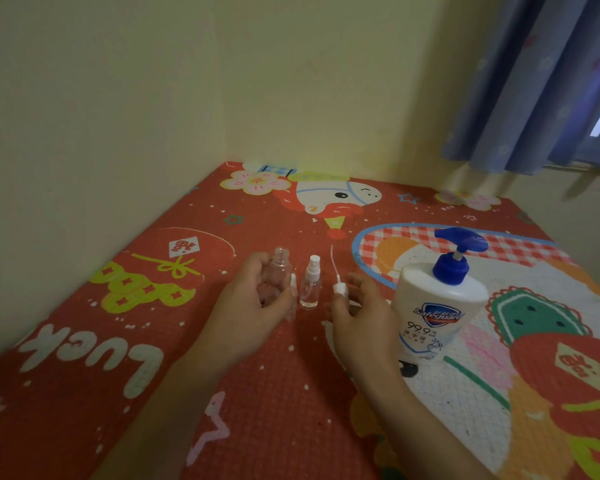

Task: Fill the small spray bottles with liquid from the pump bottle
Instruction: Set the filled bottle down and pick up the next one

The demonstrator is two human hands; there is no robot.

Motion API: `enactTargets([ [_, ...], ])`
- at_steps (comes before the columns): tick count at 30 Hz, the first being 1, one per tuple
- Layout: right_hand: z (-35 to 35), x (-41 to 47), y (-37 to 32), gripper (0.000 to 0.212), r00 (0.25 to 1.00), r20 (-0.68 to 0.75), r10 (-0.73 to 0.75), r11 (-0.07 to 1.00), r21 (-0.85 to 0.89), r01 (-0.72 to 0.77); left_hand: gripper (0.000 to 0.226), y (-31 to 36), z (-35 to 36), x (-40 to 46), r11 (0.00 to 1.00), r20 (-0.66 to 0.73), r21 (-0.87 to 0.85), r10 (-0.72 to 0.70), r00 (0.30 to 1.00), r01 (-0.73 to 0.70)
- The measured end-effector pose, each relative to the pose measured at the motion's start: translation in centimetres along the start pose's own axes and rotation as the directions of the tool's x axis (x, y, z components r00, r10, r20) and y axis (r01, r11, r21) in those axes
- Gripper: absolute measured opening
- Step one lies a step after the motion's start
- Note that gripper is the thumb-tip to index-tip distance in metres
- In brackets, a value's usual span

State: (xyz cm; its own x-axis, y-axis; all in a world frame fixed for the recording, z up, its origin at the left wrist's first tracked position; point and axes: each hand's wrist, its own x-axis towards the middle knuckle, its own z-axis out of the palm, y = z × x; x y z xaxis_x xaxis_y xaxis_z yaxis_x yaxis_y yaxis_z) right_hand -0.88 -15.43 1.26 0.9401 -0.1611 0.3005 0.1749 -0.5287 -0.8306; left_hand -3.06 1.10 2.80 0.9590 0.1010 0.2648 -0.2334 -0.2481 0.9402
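Note:
My left hand grips a small clear spray bottle with its top off and its neck open, held upright above the mat. My right hand pinches that bottle's white spray head, whose thin dip tube points up and away. Between my hands a second small clear spray bottle stands upright on the mat with its white sprayer on. Part of another small bottle shows behind my left thumb. The white pump bottle with a blue pump stands just right of my right hand.
Everything sits on a red patterned mat in a room corner. Yellow walls close off the left and far sides. A blue curtain hangs at the upper right.

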Motion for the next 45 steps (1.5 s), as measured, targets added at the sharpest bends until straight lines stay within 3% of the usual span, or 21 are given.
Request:
enactTargets([
  [4,0.1,-0.2,0.4,0.025,0.997,0.013,-0.078,0.983,-0.169,0.079,0.033,0.3,0.4,-0.1,1.0,0.001,-0.005,-0.018,1.0,0.018],
  [12,0.8,0.0,1.1,0.017,0.983,0.127,-0.136,0.856,-0.484,0.181,0.043,0.0,0.8,-0.2,0.986,-0.075,0.167,0.014,0.997,-0.001],
  [20,1.5,-0.6,1.1,0.015,0.973,0.112,-0.2,0.76,-0.609,0.226,0.047,0.1,0.9,-0.3,0.986,-0.094,0.168,0.012,0.996,0.004],
  [28,1.3,-0.5,1.3,0.02,0.965,0.105,-0.239,0.782,-0.569,0.256,0.057,0.6,0.9,-0.5,0.987,-0.135,0.154,0.059,0.989,-0.038],
  [32,0.9,-0.3,1.2,0.023,0.957,0.072,-0.282,0.803,-0.527,0.277,0.025,0.3,0.9,-0.5,0.982,-0.137,0.176,0.1,0.986,-0.075],
  [37,-0.6,-0.4,0.1,0.027,0.914,-0.016,-0.406,0.843,-0.393,0.368,0.015,1.5,1.3,-0.7,0.965,-0.144,0.214,0.186,0.972,-0.153],
  [40,-1.9,-0.3,-0.7,0.019,0.884,-0.05,-0.465,0.85,-0.304,0.43,0.03,1.4,1.3,-0.7,0.951,-0.136,0.255,0.214,0.967,-0.175],
  [45,-4.1,0.2,-2.1,0.023,0.784,-0.167,-0.598,0.797,-0.23,0.559,0.034,0.9,1.8,-0.5,0.955,-0.081,0.235,0.207,0.975,-0.183],
])
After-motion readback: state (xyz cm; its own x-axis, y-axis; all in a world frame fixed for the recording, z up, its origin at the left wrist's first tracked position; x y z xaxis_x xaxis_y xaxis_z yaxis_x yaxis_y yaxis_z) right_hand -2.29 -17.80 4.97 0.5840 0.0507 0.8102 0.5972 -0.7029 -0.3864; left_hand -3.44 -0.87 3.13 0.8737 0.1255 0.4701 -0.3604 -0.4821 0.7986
